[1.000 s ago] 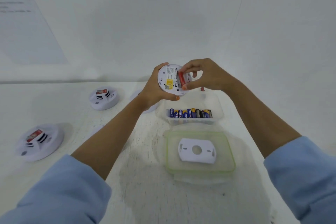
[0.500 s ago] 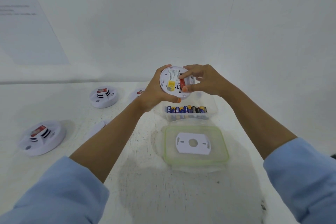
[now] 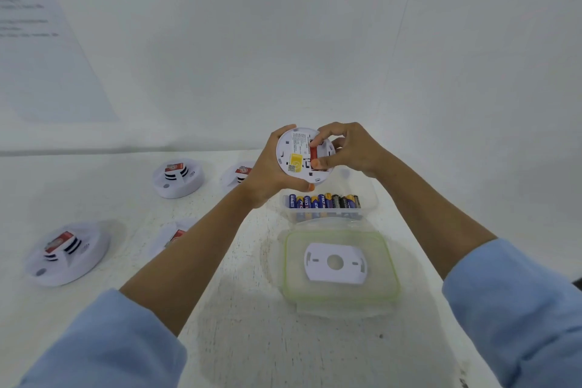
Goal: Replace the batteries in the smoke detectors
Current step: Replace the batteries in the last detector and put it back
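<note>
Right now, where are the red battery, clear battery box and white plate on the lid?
red battery point(image 3: 313, 153): head view, its red side.
clear battery box point(image 3: 370, 197): head view, right wall.
white plate point(image 3: 334, 276): head view, below its hole.

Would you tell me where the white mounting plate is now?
Head view, right of centre: the mounting plate lies in the green-rimmed lid, nearer than the battery box.

Table point(image 3: 245, 340): white, scuffed, speckled | 9 o'clock: near detector point(image 3: 67, 253), face up | 11 o'clock: far detector point(image 3: 178, 178); 12 o'clock: third detector point(image 3: 236, 174), part hidden | 1 o'clock: clear battery tub point(image 3: 327, 206) | 3 o'clock: green-rimmed lid point(image 3: 378, 249), just beside tub
</note>
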`<state>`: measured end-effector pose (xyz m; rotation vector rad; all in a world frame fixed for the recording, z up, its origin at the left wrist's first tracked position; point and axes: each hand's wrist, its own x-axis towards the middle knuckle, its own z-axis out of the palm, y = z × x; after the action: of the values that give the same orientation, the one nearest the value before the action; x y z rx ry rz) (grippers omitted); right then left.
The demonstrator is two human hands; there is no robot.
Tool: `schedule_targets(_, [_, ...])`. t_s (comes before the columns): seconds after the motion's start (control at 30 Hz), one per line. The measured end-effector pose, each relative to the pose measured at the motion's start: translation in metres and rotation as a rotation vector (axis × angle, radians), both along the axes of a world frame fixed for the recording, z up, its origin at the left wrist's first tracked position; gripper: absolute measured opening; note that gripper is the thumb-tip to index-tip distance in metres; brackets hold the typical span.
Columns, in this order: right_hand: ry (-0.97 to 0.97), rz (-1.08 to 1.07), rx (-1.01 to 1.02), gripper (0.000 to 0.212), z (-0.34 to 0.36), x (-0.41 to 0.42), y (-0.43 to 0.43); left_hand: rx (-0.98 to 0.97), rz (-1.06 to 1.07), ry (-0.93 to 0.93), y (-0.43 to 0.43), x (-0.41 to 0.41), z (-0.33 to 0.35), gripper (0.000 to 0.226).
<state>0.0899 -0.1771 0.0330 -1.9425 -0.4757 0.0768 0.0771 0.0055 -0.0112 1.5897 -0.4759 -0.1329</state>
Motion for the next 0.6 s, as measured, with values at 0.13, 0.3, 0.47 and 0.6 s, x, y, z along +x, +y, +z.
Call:
schedule_targets(0.13, [0.039, 0.005, -0.006, 0.025, -0.001, 0.007, -0.002, 0.027, -0.012, 0.008, 0.001, 0.007, -0.001, 0.101])
schedule_targets(0.3, [-0.008, -0.218, -0.05, 0.015, 0.003, 0.042, -0.025, 0.048, 0.032, 0.009, 0.005, 0.019, 0.004, 0.098])
schedule_targets(0.47, [-0.06, -0.271, -1.033, 0.031, -0.015, 0.08, -0.03, 0.061, 0.082, 0.001, 0.008, 0.029, 0.001, 0.099])
schedule_targets(0.6, [-0.092, -0.157, -1.432, 0.031, -0.024, 0.084, -0.01, 0.059, 0.085, -0.002, 0.006, 0.035, -0.001, 0.1])
